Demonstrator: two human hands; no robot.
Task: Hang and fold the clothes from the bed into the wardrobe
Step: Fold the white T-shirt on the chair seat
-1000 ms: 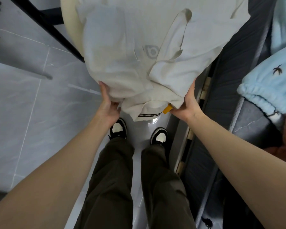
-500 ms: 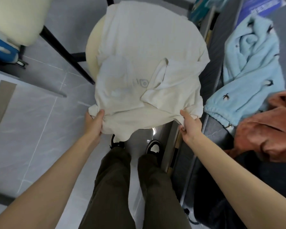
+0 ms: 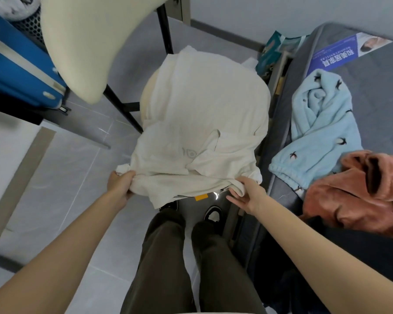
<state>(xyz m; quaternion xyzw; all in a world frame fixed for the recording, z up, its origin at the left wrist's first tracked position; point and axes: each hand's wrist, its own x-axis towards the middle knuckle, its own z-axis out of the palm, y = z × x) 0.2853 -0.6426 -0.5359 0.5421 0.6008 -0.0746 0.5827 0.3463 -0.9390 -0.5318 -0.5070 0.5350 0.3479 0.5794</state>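
Cream shirt (image 3: 204, 114) lies spread over chair seat (image 3: 146, 96), near edge hanging off. L hand (image 3: 120, 185) clenches its near-left corner. R hand (image 3: 247, 194) at near-right hem, fingers straightish, prob. only touching. Soft, light, floppy: take both hem corners.

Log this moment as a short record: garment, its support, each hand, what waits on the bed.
garment: cream top, spread out
support: chair seat, under the top
left hand: grips the top's near left corner
right hand: at the near right hem, grip unclear
on bed: light blue garment, orange garment
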